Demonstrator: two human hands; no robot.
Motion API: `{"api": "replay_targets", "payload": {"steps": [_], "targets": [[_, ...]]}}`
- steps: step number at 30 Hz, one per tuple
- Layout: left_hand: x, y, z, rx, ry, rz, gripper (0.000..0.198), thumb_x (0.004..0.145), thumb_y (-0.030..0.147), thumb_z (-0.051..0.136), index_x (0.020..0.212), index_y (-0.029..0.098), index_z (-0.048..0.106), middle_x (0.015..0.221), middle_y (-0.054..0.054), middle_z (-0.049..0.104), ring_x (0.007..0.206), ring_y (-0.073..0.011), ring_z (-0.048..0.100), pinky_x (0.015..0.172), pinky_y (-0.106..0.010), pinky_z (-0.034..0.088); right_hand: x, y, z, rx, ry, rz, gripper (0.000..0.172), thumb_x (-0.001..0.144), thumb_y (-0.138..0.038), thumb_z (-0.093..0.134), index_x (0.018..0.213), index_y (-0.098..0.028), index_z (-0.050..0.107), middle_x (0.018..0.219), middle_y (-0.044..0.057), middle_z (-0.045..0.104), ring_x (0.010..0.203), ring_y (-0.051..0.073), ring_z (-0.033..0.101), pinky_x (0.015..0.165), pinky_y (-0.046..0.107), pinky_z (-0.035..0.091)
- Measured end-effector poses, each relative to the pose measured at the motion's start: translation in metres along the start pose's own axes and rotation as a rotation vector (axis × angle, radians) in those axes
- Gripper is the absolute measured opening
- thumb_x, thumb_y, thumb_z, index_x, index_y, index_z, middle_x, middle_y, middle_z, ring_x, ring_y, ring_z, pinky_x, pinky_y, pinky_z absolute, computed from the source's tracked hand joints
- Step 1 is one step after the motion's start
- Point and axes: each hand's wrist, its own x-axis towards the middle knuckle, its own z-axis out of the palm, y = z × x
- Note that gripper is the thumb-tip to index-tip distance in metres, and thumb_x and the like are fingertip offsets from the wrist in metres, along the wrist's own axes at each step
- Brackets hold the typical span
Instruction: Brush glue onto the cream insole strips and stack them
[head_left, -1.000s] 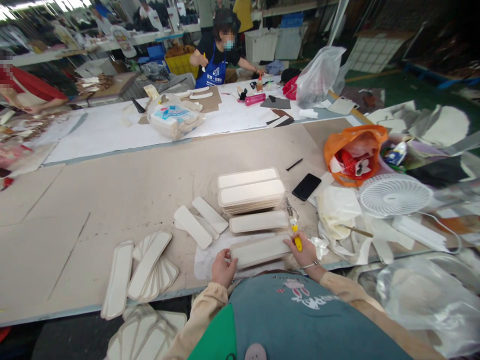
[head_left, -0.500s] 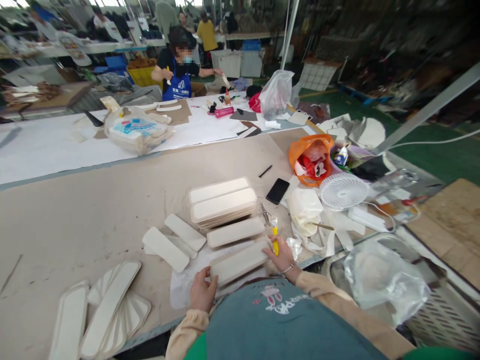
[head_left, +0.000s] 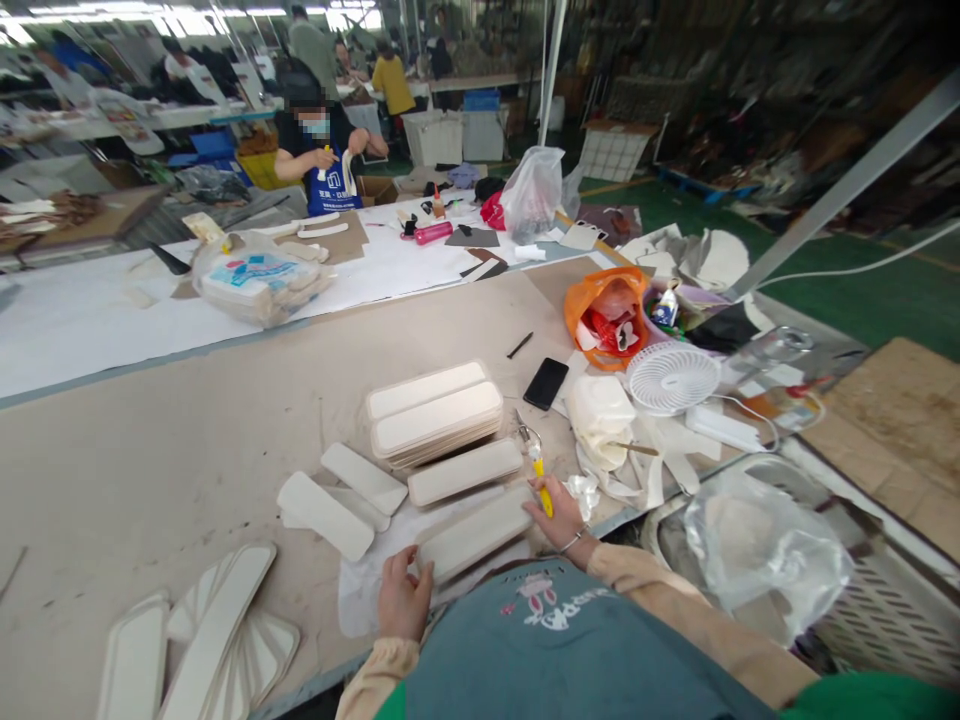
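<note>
My left hand [head_left: 402,600] grips the near left end of a long cream padded piece [head_left: 474,530] that lies on a white sheet [head_left: 360,592] at the table's front edge. My right hand [head_left: 556,518] rests at the piece's right end, fingers closed round a yellow-handled tool [head_left: 540,483]. Just beyond lie another single cream piece [head_left: 465,471] and a stack of the same pieces [head_left: 435,416]. Two flat white cutouts [head_left: 339,497] sit to the left.
More rimmed cream pieces [head_left: 202,640] fan out at the front left. A black phone [head_left: 546,382], scissors [head_left: 523,427], a small white fan [head_left: 673,376] and an orange bag [head_left: 606,310] lie to the right. A person in a blue apron [head_left: 321,155] works at the far table.
The view has swung to the right, so everything sits further left in the picture. Both hands keep their hold on the cream piece and the tool.
</note>
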Motion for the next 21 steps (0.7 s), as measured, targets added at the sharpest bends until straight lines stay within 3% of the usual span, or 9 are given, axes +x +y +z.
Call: {"api": "replay_targets", "payload": {"steps": [6, 11, 14, 17, 21], "targets": [[-0.003, 0.010, -0.003, -0.003, -0.012, -0.065, 0.023, 0.071, 0.041, 0.052, 0.083, 0.021, 0.054, 0.066, 0.002, 0.053, 0.061, -0.0179, 0.056, 0.063, -0.031, 0.045, -0.005, -0.003, -0.001, 0.108, -0.008, 0.029, 0.019, 0.073, -0.030, 0.059, 0.085, -0.026, 0.044, 0.083, -0.001, 0.058, 0.070, 0.019, 0.056, 0.072, 0.037, 0.047], [-0.009, 0.033, -0.018, -0.412, -0.114, -0.087, 0.026, 0.061, 0.040, 0.061, 0.077, 0.022, 0.052, 0.066, 0.002, 0.059, 0.063, -0.0171, 0.058, 0.062, -0.029, 0.046, 0.003, -0.021, -0.015, 0.574, 0.057, 0.176, 0.040, 0.065, -0.038, 0.070, 0.085, -0.026, 0.038, 0.087, -0.003, 0.057, 0.063, 0.013, 0.053, 0.061, 0.029, 0.047], [-0.012, 0.055, -0.034, -0.704, -0.257, -0.128, 0.031, 0.058, 0.036, 0.069, 0.080, 0.019, 0.056, 0.073, 0.000, 0.063, 0.069, -0.0170, 0.060, 0.064, -0.027, 0.047, 0.021, -0.043, -0.042, 0.741, 0.104, 0.182, 0.050, 0.058, -0.040, 0.077, 0.083, -0.026, 0.036, 0.088, -0.003, 0.057, 0.064, 0.012, 0.053, 0.062, 0.028, 0.047], [-0.015, 0.082, -0.046, -0.945, -0.471, -0.169, 0.040, 0.058, 0.033, 0.073, 0.094, 0.019, 0.061, 0.082, -0.003, 0.067, 0.075, -0.0186, 0.062, 0.064, -0.027, 0.048, 0.043, -0.067, -0.077, 0.802, 0.107, 0.138, 0.053, 0.057, -0.040, 0.079, 0.083, -0.026, 0.035, 0.090, -0.003, 0.058, 0.063, 0.012, 0.052, 0.060, 0.027, 0.047], [-0.017, 0.114, -0.048, -1.122, -0.724, -0.246, 0.057, 0.051, 0.031, 0.076, 0.105, 0.019, 0.064, 0.086, -0.006, 0.069, 0.078, -0.0235, 0.065, 0.061, -0.030, 0.050, 0.070, -0.094, -0.118, 0.890, 0.065, 0.030, 0.053, 0.058, -0.035, 0.080, 0.085, -0.027, 0.035, 0.095, -0.002, 0.060, 0.068, 0.013, 0.055, 0.062, 0.028, 0.048]]}}
